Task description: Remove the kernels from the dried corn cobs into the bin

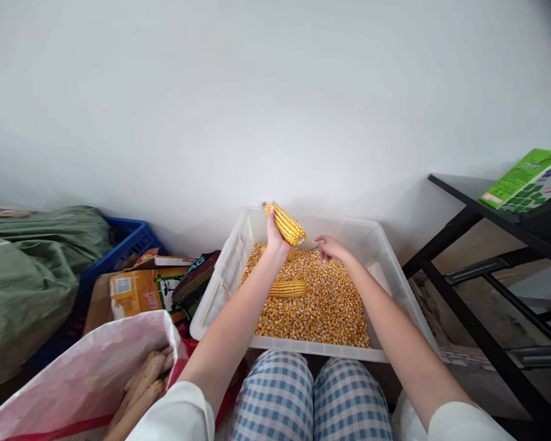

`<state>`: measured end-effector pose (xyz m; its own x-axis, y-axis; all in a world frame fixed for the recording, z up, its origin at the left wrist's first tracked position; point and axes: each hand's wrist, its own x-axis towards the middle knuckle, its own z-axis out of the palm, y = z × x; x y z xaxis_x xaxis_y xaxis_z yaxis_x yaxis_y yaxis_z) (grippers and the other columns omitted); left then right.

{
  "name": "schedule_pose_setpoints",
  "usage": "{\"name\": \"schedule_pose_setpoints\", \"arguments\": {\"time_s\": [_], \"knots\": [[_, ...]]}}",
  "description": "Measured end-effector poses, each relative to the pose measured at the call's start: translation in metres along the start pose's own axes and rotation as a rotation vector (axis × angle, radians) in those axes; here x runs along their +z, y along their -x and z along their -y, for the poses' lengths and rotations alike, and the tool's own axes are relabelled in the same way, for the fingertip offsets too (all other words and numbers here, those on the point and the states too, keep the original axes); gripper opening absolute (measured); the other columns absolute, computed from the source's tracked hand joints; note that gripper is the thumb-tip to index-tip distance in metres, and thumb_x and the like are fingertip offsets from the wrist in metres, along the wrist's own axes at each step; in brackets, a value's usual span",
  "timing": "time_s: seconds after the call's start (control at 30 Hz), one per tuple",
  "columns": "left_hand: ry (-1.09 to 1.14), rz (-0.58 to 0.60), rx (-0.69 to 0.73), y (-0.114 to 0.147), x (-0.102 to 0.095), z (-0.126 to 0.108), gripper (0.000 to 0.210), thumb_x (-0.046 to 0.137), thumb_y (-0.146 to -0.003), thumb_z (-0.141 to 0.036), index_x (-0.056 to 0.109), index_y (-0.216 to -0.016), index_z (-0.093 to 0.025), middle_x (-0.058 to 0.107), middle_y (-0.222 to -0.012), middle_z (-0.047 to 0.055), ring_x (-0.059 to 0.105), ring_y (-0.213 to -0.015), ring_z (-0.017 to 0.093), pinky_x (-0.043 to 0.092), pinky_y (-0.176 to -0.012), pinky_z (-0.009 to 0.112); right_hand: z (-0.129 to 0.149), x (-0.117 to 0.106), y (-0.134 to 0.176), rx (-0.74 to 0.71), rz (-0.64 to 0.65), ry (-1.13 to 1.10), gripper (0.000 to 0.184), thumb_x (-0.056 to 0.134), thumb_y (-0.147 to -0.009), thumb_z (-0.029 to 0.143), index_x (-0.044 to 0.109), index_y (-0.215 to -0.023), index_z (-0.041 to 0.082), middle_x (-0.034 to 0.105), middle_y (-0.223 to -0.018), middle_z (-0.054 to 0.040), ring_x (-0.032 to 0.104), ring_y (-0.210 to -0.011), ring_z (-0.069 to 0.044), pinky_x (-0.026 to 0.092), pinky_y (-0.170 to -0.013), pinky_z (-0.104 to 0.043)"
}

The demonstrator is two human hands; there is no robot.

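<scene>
My left hand [278, 236] is closed around a yellow corn cob [285, 224], held tilted above a clear plastic bin [399, 294]. The cob is covered in kernels, and its cut end faces right. Just to its right, my right hand [329, 248] has curled fingers, with something thin and greyish at the fingertips, too small to name. Beneath both hands, loose corn kernels [312, 318] fill much of the bin. Another corn cob [288, 289] lies on the kernels, partly hidden behind my left forearm.
Left of me, a white sack [92, 349] holds bare cobs [140, 392]. Behind it are an orange carton [135, 291], a dark mesh bag [196, 282] and a blue crate [135, 242] with green cloth [41, 263]. On the right, a black metal stand [459, 275] carries a green box [523, 177].
</scene>
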<state>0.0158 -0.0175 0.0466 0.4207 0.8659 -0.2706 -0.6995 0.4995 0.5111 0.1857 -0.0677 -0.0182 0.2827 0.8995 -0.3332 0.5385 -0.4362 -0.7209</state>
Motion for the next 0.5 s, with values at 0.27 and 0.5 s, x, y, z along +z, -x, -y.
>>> {"name": "schedule_pose_setpoints", "arguments": {"time_s": [0.27,0.5], "knots": [[-0.059,0.143,-0.051,0.005,0.007,0.005,0.056,0.055,-0.069,-0.058,0.052,-0.105,-0.016,0.060,-0.069,0.006,0.060,-0.064,0.017,0.049,-0.060,0.027,0.050,-0.043,0.066,-0.511,-0.400,-0.853,0.035,0.057,-0.075,0.050,0.053,-0.076,0.015,0.049,-0.050,0.0039,0.045,-0.038,-0.004,0.038,-0.037,-0.014],[-0.167,0.165,-0.151,0.008,0.009,0.012,0.066,0.044,-0.070,-0.066,0.048,-0.111,-0.014,0.060,-0.067,0.007,0.060,-0.058,0.020,0.049,-0.056,0.033,0.072,0.003,0.094,-0.669,-0.455,-0.913,0.035,0.055,-0.076,0.051,0.042,-0.074,0.019,0.050,-0.056,0.0059,0.047,-0.040,-0.005,0.040,-0.036,-0.015]]}}
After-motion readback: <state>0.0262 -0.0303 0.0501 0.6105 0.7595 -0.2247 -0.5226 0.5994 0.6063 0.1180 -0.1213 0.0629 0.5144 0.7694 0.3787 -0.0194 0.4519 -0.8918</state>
